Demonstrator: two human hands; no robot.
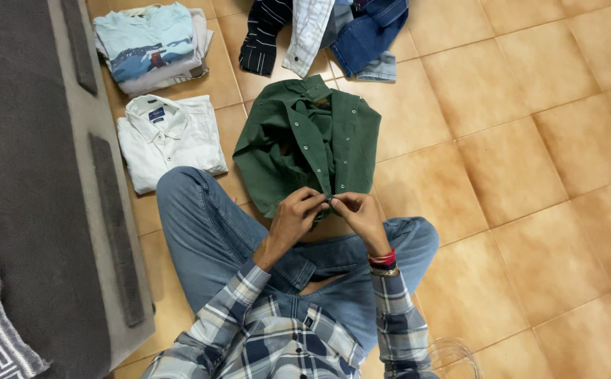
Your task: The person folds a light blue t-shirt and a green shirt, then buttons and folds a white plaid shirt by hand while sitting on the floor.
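A dark green button-up shirt [305, 144] lies spread on the tiled floor in front of my crossed legs, collar away from me. My left hand [293, 216] pinches the shirt's front placket at its near hem. My right hand [359, 213] grips the same edge from the other side, fingertips almost touching the left hand's. Both hands are closed on the fabric near a row of pale snap buttons.
A folded white shirt [168, 137] lies left of the green one, with a folded light blue printed shirt [152, 45] behind it. A loose pile of striped and denim clothes [326, 31] sits at the top. A grey sofa [31, 182] runs along the left.
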